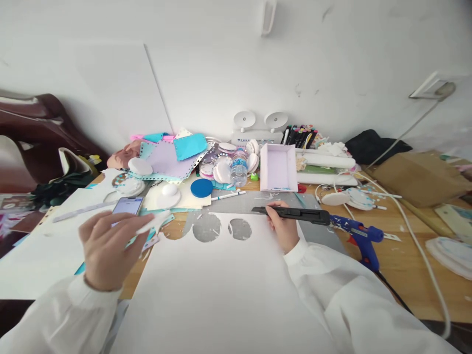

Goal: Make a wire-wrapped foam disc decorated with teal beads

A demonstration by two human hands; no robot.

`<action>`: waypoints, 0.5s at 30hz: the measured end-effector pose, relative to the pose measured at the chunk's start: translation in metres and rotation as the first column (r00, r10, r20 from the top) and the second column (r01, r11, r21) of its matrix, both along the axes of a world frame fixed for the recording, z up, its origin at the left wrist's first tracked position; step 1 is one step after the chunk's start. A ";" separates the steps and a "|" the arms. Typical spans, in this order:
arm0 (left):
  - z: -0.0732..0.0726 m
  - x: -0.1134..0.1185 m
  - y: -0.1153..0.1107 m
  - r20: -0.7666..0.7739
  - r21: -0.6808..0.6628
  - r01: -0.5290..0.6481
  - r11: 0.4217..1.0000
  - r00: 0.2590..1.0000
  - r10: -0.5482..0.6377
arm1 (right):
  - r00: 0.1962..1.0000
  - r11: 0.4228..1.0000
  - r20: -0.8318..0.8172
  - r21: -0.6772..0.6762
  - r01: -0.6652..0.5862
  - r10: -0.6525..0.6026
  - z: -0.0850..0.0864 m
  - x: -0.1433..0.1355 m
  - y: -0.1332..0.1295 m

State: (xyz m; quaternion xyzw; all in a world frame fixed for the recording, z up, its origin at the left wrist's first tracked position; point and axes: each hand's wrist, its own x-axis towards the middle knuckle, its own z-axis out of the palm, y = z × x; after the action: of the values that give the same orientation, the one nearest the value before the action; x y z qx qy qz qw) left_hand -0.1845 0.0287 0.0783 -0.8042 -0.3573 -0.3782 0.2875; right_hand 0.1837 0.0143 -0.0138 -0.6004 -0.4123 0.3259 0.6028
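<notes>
My left hand is raised at the left, pinching a small white piece between thumb and fingers. It hovers beside the phone. In my right hand is a black utility knife, its blade pointing left, above the far right part of a large white sheet. Two round holes show near the sheet's far edge, with the grey mat visible through them. A curved notch lies at the edge left of the holes.
A blue glue gun lies at the right with its cable. Behind the sheet stand a water bottle, a pale open box and a blue disc. Markers, felt pieces and white discs crowd the back.
</notes>
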 end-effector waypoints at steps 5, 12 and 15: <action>0.013 -0.008 -0.040 0.559 -0.670 0.209 0.712 0.773 0.300 | 0.997 0.998 0.072 0.057 0.017 -0.022 -0.002 -0.009 0.013; 0.013 0.012 -0.053 0.716 -0.698 0.664 0.268 0.661 0.224 | 0.984 0.996 0.177 0.089 -0.031 0.014 -0.006 -0.021 0.033; 0.007 0.031 -0.047 0.747 -0.665 0.732 0.149 0.656 0.110 | 0.974 0.992 0.226 0.121 -0.034 0.006 -0.004 -0.022 0.033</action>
State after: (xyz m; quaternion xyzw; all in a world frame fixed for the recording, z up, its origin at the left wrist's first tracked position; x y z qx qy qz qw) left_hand -0.1535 -0.0180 0.0854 -0.6701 -0.3860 -0.3807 -0.5070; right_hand 0.1622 0.0470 -0.0180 -0.5906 -0.5033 0.2356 0.5851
